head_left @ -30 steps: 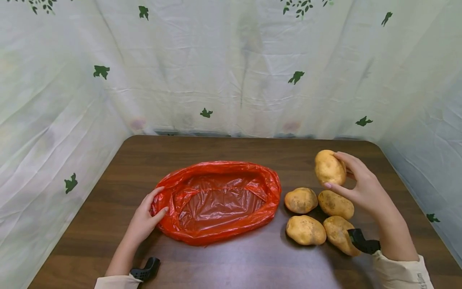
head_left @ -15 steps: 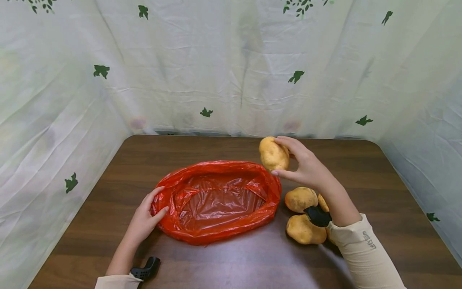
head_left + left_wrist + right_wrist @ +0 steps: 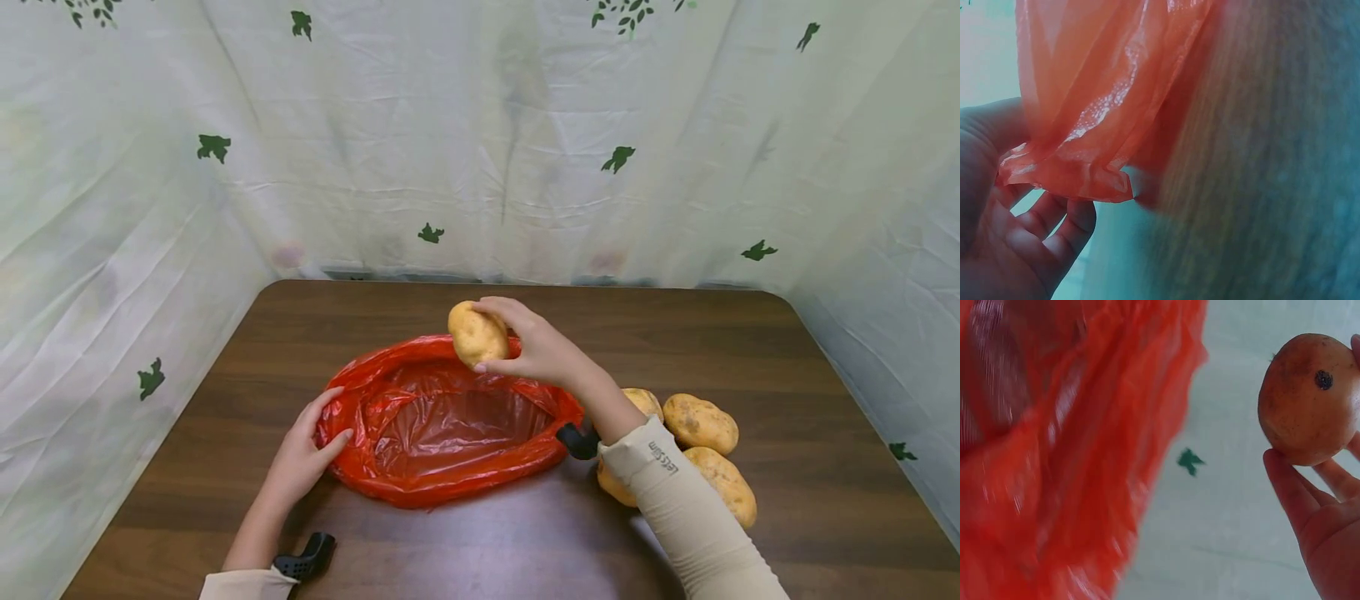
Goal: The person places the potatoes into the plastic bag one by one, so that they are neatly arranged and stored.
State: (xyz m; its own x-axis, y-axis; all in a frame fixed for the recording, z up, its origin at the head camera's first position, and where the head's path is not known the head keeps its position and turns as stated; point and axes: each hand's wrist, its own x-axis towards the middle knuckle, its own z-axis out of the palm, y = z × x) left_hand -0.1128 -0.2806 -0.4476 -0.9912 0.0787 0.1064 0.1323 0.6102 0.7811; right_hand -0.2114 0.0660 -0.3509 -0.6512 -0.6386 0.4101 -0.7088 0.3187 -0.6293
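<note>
A red plastic bag [image 3: 450, 483] lies on the table with its mouth spread wide and facing up. At its left end my left hand [image 3: 302, 457] grips the rim; in the left wrist view, the thumb and fingers hold the gathered red film [image 3: 1079, 178]. My right hand [image 3: 536, 346] holds a yellow potato [image 3: 477, 335] between thumb and fingers, above the far rim of the bag. The right wrist view shows that potato [image 3: 1310, 400] with a dark spot on its skin, beside the red bag [image 3: 1104, 437].
Several potatoes sit right of the bag, among them one at the back [image 3: 701, 422] and one in front [image 3: 723, 483]; others are partly hidden by my right forearm. The brown wooden table [image 3: 450, 558] ends at a pale curtain [image 3: 487, 167] with green leaf shapes.
My right hand has carried the potato leftward from over the potato group to above the bag's far rim. The left hand has kept its place on the bag.
</note>
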